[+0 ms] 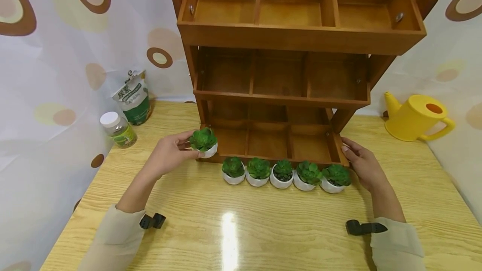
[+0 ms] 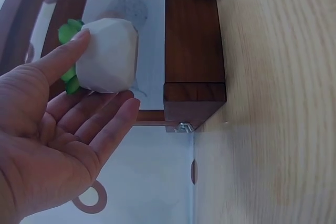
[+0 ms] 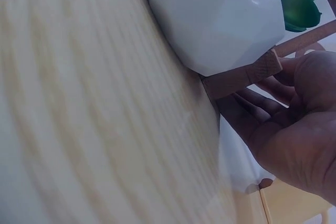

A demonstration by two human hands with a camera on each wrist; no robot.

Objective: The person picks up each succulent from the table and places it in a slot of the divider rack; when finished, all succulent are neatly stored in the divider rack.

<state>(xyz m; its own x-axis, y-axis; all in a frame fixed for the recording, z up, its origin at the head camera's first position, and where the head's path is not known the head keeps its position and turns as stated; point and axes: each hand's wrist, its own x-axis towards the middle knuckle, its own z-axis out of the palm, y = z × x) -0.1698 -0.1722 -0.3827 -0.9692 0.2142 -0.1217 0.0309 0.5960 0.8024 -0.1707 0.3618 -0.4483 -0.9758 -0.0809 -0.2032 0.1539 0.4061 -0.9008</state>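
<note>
My left hand pinches a small potted succulent between thumb and fingers, at the left front corner of the bottom tier of a wooden shelf. In the left wrist view, its white faceted pot is held off the table, with the green leaves turned toward the palm. My right hand grips the right end of that same tier; the right wrist view shows its fingers against the wooden corner. In front of the shelf stands a row of several more succulents in white pots.
The shelf has three tiers, each split into compartments. At the left stand a white-lidded jar and a green-and-white pouch. A yellow watering can stands at the right on the wood-grain table. Patterned cloth covers the wall behind.
</note>
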